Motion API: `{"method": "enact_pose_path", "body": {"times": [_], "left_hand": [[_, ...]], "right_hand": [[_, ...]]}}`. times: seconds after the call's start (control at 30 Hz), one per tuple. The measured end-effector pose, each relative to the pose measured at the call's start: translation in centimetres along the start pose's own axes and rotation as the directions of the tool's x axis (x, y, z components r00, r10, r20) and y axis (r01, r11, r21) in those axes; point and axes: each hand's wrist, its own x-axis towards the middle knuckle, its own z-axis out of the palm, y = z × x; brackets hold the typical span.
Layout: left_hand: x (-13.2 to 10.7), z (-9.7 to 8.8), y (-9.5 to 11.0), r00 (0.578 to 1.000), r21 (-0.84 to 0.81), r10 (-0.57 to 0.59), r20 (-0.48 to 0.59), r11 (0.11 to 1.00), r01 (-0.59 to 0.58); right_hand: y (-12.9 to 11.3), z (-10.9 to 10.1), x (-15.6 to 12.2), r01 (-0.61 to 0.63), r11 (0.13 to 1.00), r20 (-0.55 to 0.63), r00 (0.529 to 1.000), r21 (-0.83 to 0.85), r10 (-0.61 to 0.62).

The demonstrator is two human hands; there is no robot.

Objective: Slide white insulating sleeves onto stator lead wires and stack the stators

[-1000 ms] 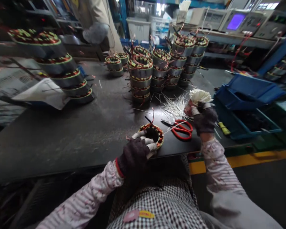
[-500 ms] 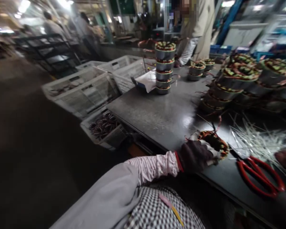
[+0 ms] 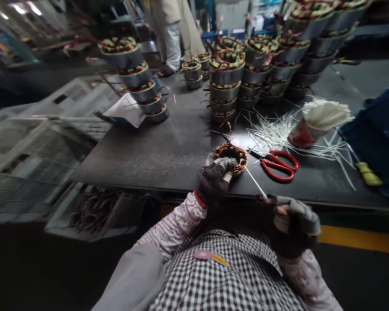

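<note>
coil ring (image 3: 241, 160) gripped by left hand (image 3: 214, 178), right hand (image 3: 293, 222) closed on white strand (image 3: 255, 182) running to it, red-handled scissors (image 3: 278, 164) just beside.

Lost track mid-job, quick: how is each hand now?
Left hand: closed on the near side of the wound ring.
Right hand: closed, apparently on the end of a white strip.

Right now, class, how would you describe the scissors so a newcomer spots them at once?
On the dark table, find the cup packed with white strips. The scissors lie between it and the wire-wound ring that the left hand holds. Their bright red handles set them apart from the loose strips beside them.
</note>
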Motion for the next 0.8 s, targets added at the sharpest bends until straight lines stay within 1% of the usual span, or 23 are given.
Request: {"method": "enact_pose_path", "body": {"times": [0.07, 0.13, 0.17, 0.23, 0.27, 0.3, 0.33, 0.37, 0.4, 0.43, 0.47, 0.5, 0.53, 0.6, 0.67, 0.7, 0.73, 0.8], "left_hand": [[-0.2, 0.1, -0.3, 1.0, 0.024, -0.022, -0.011, 0.999, 0.023], [-0.3, 0.1, -0.3, 1.0, 0.062, -0.021, -0.014, 0.998, 0.021], [-0.2, 0.2, -0.2, 1.0, 0.079, -0.022, -0.015, 0.997, 0.023], [0.1, 0.2, 0.1, 0.998, 0.103, -0.061, -0.026, 0.993, 0.063], [0.3, 0.2, 0.3, 0.994, 0.107, -0.103, -0.03, 0.989, 0.106], [0.5, 0.2, 0.4, 0.988, 0.098, -0.153, -0.029, 0.983, 0.155], [0.7, 0.2, 0.6, 0.978, 0.067, -0.205, -0.021, 0.976, 0.206], [0.9, 0.2, 0.8, 0.967, 0.014, -0.256, -0.006, 0.967, 0.256], [1.1, 0.2, 0.9, 0.953, -0.055, -0.303, 0.012, 0.951, 0.303], [1.2, 0.2, 1.1, 0.939, -0.128, -0.341, 0.032, 0.931, 0.343], [1.2, 0.2, 1.2, 0.929, -0.191, -0.367, 0.049, 0.909, 0.369], [1.2, 0.2, 1.4, 0.924, -0.228, -0.377, 0.059, 0.896, 0.381], [1.1, 0.2, 1.4, 0.926, -0.231, -0.373, 0.058, 0.897, 0.376], [0.9, 0.2, 1.5, 0.947, -0.148, -0.322, 0.015, 0.936, 0.321], [0.6, 0.4, 1.4, 0.969, -0.025, -0.238, -0.062, 0.971, 0.236], [0.4, 0.6, 1.3, 0.976, 0.011, -0.199, -0.092, 0.98, 0.201], [0.4, 0.8, 1.2, 0.979, 0.018, -0.175, -0.106, 0.984, 0.178], [0.3, 1.1, 0.9, 0.978, -0.05, -0.184, -0.097, 0.982, 0.18]], "right_hand": [[0.4, 0.4, -1.4, 0.129, 0.991, -0.004, 0.992, -0.028, -0.129], [1.0, 0.6, -1.8, 0.26, 0.965, 0.06, 0.964, -0.032, -0.258], [1.3, 0.8, -1.6, 0.302, 0.953, 0.103, 0.949, -0.016, -0.299], [1.7, 1.5, -0.9, 0.329, 0.944, 0.166, 0.93, 0.02, -0.327], [1.8, 2.0, -0.4, 0.313, 0.949, 0.187, 0.931, 0.034, -0.314], [1.8, 2.7, 0.2, 0.278, 0.959, 0.204, 0.937, 0.058, -0.284], [1.6, 3.3, 1.0, 0.209, 0.974, 0.215, 0.951, 0.092, -0.224], [1.4, 4.0, 1.7, 0.103, 0.985, 0.22, 0.966, 0.14, -0.132], [1.2, 4.6, 2.6, -0.026, 0.977, 0.225, 0.974, 0.21, -0.022], [1.0, 5.1, 3.5, -0.16, 0.945, 0.24, 0.966, 0.285, 0.091], [0.8, 5.5, 4.5, -0.276, 0.897, 0.27, 0.945, 0.345, 0.187], [0.6, 5.7, 5.3, -0.363, 0.851, 0.317, 0.915, 0.381, 0.249], [0.5, 5.8, 6.1, -0.417, 0.82, 0.37, 0.888, 0.392, 0.275], [0.5, 5.7, 7.1, -0.447, 0.819, 0.464, 0.847, 0.361, 0.258], [0.7, 5.3, 7.2, -0.438, 0.844, 0.517, 0.823, 0.31, 0.237], [0.9, 5.1, 6.8, -0.436, 0.854, 0.53, 0.814, 0.284, 0.239], [1.1, 4.9, 6.3, -0.433, 0.864, 0.536, 0.808, 0.256, 0.246], [1.7, 4.7, 5.2, -0.421, 0.886, 0.546, 0.797, 0.197, 0.257]]}}
